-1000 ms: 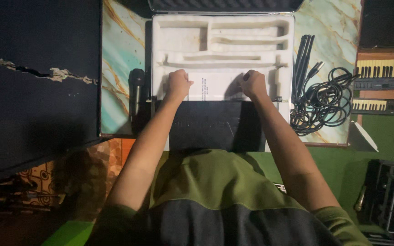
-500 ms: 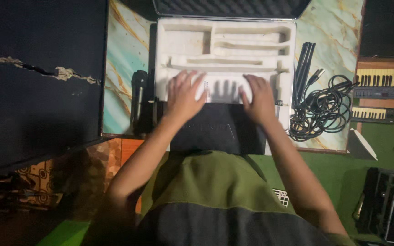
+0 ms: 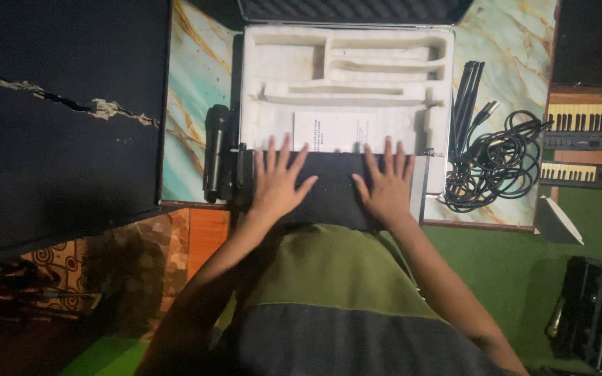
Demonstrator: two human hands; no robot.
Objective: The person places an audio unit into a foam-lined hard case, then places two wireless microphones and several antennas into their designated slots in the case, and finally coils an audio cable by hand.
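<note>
The dark flat unit [image 3: 332, 198] lies at the near edge of the open carrying case [image 3: 346, 90], and both hands rest on it: the left hand [image 3: 276, 184] is spread flat, palm down, fingers splayed and gripping nothing, and the right hand [image 3: 384, 184] lies the same way on the unit's other half, likewise holding nothing. Just past the fingertips, between the two hands, a white paper leaflet [image 3: 334, 131] sits on the case's white foam insert [image 3: 273, 66], whose long moulded slots farther out look empty (the shadows in them make that hard to confirm). Beyond the slots stands the case's raised lid with dark ribbed foam [image 3: 346, 10]. Outward of the left hand a black microphone [image 3: 215, 150] lies alongside the case, close to the desk's near edge; outward of the right hand a bundle of black rods [image 3: 468, 97] and a coiled black cable [image 3: 492, 163] take up the marbled desk [image 3: 193, 83], leaving bare surface mostly at the far corners. Farther right two small keyboards [image 3: 583, 125] sit well apart from the case. Compared with a second ago, the hands have come off the foam and leaflet and drawn back onto the dark unit, fingers now opened wide.
</note>
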